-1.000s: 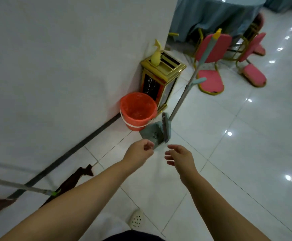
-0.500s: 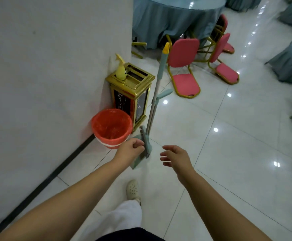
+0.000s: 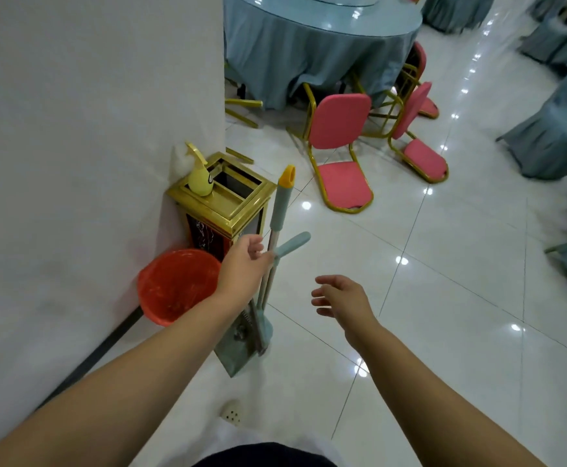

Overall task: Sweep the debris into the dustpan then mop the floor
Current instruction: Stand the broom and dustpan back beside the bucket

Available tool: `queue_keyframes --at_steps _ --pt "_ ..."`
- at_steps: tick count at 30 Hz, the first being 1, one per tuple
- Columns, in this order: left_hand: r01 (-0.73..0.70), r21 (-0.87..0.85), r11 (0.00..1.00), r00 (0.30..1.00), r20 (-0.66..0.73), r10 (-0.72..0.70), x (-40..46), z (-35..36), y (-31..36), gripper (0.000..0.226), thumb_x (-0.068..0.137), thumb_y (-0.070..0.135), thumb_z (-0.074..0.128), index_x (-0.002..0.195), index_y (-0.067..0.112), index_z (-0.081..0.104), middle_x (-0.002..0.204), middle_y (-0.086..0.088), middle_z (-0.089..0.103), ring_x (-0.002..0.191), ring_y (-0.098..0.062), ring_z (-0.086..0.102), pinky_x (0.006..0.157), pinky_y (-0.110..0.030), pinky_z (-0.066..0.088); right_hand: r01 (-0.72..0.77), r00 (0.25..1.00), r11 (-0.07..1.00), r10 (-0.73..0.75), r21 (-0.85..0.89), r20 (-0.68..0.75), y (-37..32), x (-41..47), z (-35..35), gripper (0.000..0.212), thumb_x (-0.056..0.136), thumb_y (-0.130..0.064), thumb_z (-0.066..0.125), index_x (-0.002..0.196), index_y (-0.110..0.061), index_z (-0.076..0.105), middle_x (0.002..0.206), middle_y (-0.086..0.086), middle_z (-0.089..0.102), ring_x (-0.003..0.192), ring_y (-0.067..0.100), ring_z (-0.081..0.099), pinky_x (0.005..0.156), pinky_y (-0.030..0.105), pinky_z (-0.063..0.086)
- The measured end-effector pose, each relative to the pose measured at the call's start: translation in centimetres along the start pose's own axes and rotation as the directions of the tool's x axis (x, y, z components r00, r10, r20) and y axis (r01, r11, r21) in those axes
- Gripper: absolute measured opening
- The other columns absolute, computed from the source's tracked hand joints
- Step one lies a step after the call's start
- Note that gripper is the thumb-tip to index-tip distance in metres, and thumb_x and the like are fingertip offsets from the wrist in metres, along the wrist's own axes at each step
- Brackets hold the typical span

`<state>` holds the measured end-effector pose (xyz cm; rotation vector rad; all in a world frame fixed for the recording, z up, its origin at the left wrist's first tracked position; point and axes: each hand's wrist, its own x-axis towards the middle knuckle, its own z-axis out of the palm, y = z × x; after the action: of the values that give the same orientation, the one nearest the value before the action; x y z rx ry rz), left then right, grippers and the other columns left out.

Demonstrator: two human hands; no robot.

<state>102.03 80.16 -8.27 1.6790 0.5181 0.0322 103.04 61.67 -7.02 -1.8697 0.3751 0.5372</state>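
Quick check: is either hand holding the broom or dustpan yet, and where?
Left hand is closing on the broom and dustpan poles mid-shaft, below the teal grip; full grasp unclear. Right hand is open, empty.

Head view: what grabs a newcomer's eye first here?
The left hand, reaching the broom and dustpan set that stands upright in the middle, its fingers open at the handles; the right hand hovers open and apart to the right. Next, the orange bucket against the wall beside the gold bin, and pink chairs by the draped table behind.
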Motion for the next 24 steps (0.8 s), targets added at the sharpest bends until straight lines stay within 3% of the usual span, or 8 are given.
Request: queue_keyframes --at_steps 2,4,9,12,16,18,20,24 --pt "-0.033 -0.009 0.999 0.999 -0.031 0.033 1.7 0.7 0.9 0.041 0.085 0.029 0.067 0.124 0.026 0.052 0.109 0.012 0.058 0.094 -0.001 0.057 0.051 -0.005 0.046 0.003 1.0 1.0 -0.002 -0.018 0.019 -0.8 2.0 -0.1 0.022 0.096 -0.004 0.046 0.107 -0.014 0.062 0.092 0.008 0.067 0.081 0.019 0.066 0.061 0.02 0.054" --pt "-0.07 -0.045 0.997 0.996 -0.061 0.067 3.0 1.2 1.4 0.042 0.084 0.029 0.068 0.123 0.03 0.052 0.115 0.012 0.057 0.102 -0.005 0.057 0.055 -0.002 0.047 -0.005 1.0 0.999 0.006 -0.036 0.027 -1.5 4.3 -0.3 0.023 0.095 -0.002 0.047 0.107 -0.011 0.063 0.091 0.009 0.067 0.08 0.02 0.065 0.063 0.022 0.054" --pt "-0.151 -0.034 0.988 0.982 -0.12 0.146 4.7 2.2 1.8 0.033 0.083 0.037 0.067 0.113 0.045 0.054 0.113 0.018 0.059 0.107 -0.002 0.056 0.081 -0.019 0.052 0.077 0.995 0.977 -0.062 -0.198 0.078 -2.9 10.5 0.1 0.025 0.096 -0.003 0.047 0.113 -0.012 0.062 0.095 0.005 0.064 0.086 0.016 0.063 0.068 0.021 0.053" --pt "-0.13 -0.058 0.99 0.986 -0.11 0.123 5.3 2.7 1.6 0.035 0.084 0.04 0.065 0.118 0.035 0.057 0.111 0.012 0.063 0.107 -0.005 0.058 0.087 -0.028 0.053 0.174 0.98 0.929 -0.129 -0.326 0.153 -3.3 14.2 0.2 0.028 0.095 -0.005 0.048 0.118 -0.011 0.063 0.096 0.006 0.063 0.083 0.016 0.062 0.072 0.026 0.054" --pt "-0.121 -0.012 0.993 0.969 -0.219 0.115 5.2 4.4 1.9 0.036 0.081 0.054 0.059 0.112 0.037 0.061 0.104 0.014 0.067 0.097 -0.002 0.062 0.083 -0.031 0.054 0.38 0.923 0.737 -0.269 -0.559 0.273 -3.6 18.2 -0.2 0.031 0.094 -0.011 0.053 0.123 -0.018 0.061 0.1 -0.001 0.056 0.075 0.009 0.054 0.061 0.015 0.045" --pt "-0.108 -0.018 0.994 0.956 -0.275 0.099 5.1 5.2 2.2 0.026 0.081 0.057 0.055 0.103 0.044 0.06 0.101 0.016 0.066 0.095 -0.004 0.062 0.08 -0.03 0.052 0.502 0.865 0.576 -0.326 -0.645 0.382 -3.8 19.8 -0.7 0.038 0.093 -0.013 0.056 0.13 -0.022 0.055 0.115 0.0 0.054 0.093 0.011 0.052 0.076 0.017 0.046" --pt "-0.084 -0.037 0.996 0.949 -0.306 0.069 4.9 5.9 2.3 0.023 0.081 0.06 0.053 0.099 0.048 0.057 0.099 0.019 0.065 0.094 -0.003 0.062 0.08 -0.028 0.052 0.56 0.828 0.478 -0.29 -0.677 0.48 -4.1 21.4 -0.8 0.047 0.091 -0.012 0.06 0.136 -0.023 0.051 0.129 0.003 0.053 0.113 0.018 0.051 0.093 0.029 0.046" --pt "-0.025 -0.049 0.998 0.933 -0.361 0.006 4.2 6.9 2.1 0.017 0.085 0.053 0.05 0.101 0.048 0.054 0.105 0.01 0.066 0.096 -0.008 0.064 0.086 -0.042 0.054 0.614 0.781 0.387 -0.172 -0.688 0.6 -4.4 23.6 0.0 0.049 0.09 -0.013 0.062 0.137 -0.02 0.051 0.131 0.007 0.055 0.116 0.024 0.054 0.097 0.033 0.045"
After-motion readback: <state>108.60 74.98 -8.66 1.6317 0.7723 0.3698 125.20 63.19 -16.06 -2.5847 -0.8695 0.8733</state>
